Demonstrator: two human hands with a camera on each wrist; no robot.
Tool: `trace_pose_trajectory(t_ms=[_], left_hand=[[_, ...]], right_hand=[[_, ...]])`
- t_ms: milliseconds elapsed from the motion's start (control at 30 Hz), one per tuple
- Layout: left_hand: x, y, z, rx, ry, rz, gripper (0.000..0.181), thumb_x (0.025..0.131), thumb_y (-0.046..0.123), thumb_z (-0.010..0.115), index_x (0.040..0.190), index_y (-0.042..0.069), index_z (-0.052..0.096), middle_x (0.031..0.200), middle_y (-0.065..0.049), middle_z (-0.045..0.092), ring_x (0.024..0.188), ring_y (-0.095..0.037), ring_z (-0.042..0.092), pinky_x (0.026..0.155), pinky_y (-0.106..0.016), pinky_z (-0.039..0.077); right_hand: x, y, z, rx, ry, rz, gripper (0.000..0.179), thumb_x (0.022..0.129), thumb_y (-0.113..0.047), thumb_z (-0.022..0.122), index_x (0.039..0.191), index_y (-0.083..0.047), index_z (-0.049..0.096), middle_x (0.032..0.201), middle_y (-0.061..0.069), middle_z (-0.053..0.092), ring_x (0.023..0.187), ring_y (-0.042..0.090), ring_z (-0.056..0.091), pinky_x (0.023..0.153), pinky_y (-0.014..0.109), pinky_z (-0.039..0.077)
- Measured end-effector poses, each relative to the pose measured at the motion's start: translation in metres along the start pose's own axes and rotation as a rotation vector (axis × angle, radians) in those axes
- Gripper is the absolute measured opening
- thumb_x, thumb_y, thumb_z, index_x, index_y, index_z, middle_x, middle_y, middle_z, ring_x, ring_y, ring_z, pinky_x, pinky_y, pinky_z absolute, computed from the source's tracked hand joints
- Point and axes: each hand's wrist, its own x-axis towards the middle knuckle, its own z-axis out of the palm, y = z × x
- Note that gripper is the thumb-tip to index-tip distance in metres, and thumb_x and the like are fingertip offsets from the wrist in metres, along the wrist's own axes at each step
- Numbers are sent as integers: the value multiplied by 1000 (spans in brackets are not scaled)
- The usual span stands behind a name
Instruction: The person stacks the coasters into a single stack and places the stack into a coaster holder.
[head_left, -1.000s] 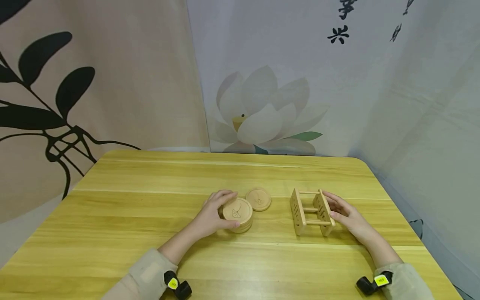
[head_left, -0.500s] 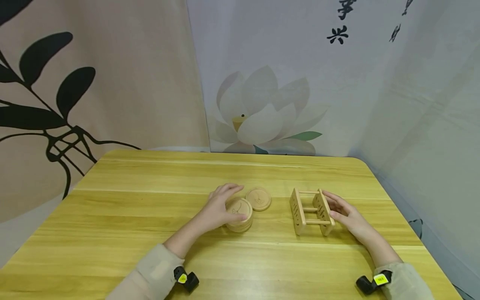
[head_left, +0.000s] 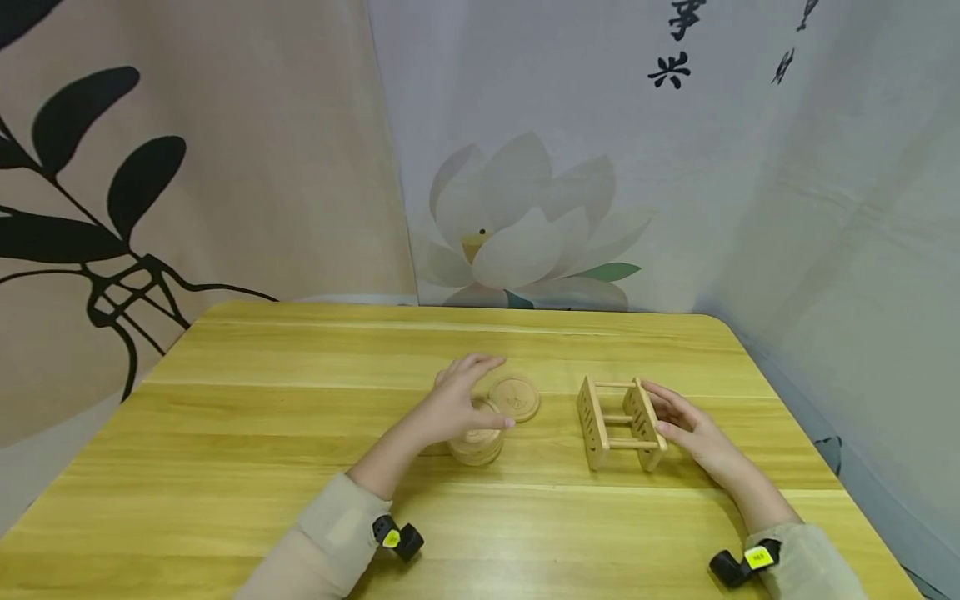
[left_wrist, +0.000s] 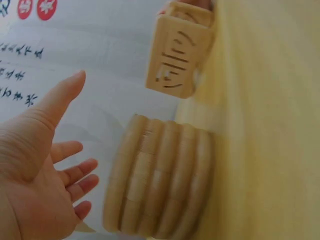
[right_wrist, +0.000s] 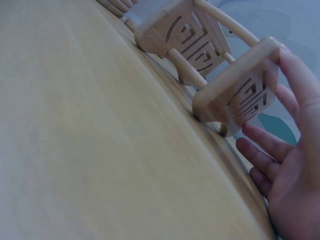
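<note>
My left hand (head_left: 447, 408), fingers spread, hovers over a stack of round wooden coasters (head_left: 477, 448). In the left wrist view a gap shows between the hand and the stack (left_wrist: 157, 180), so nothing is held. Just behind the stack a single engraved coaster (head_left: 515, 398) lies flat on the table. My right hand (head_left: 693, 429) grips the right side panel of a wooden coaster rack (head_left: 618, 421), thumb at one edge and fingers at the other. The right wrist view shows the cut-out panel (right_wrist: 240, 95) and the joining rods. The rack stands upright, holding no coasters.
The wooden table (head_left: 300, 400) extends to both sides and in front of the hands. Behind it hang fabric backdrops (head_left: 540, 100) printed with a flower, leaves and characters. A small camera (head_left: 397, 537) is strapped to each wrist.
My left hand has let go of the coaster stack's sides and moved right and away from me, above the stack towards the single coaster. The right hand and the rack have stayed put.
</note>
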Motion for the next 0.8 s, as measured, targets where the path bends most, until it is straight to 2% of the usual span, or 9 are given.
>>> trace_pose_trajectory(t_ms=[100,367,533,667,800], left_hand=[[8,3,-5,23,-24,-16,90,74,39,83,147,12,39,145,-12,37,133,-30,31,105,-55,19],[30,6,-8,74,-110,-86,93,73,46,81,148,15,37,146,-9,36,134,-28,30,106,-55,20],[40,9,-3,133,-168,-102,94,72,44,83,148,14,37,142,-10,39,130,-29,34,103,-53,25],[47,9,3,186,-215,-147,96,70,45,83,149,16,36,141,-8,40,128,-29,36,103,-50,25],[53,10,8,226,-236,-200,99,69,46,84,150,18,35,140,-8,40,127,-29,36,102,-49,26]], right_hand=[[1,0,1,13,-1,-3,55,99,-2,49,150,-4,29,138,7,47,113,7,51,88,21,43],[0,0,0,8,-7,-11,55,99,-1,48,150,-5,28,138,7,47,114,7,51,89,21,43],[0,-2,1,14,-3,-13,55,99,-1,48,150,-5,29,136,3,48,113,7,51,88,21,43],[0,-2,1,15,-8,-20,55,99,-1,48,150,-4,29,136,2,48,114,7,51,88,20,43],[1,-2,1,16,-10,-24,55,99,-1,47,150,-4,29,136,2,48,114,6,51,89,20,42]])
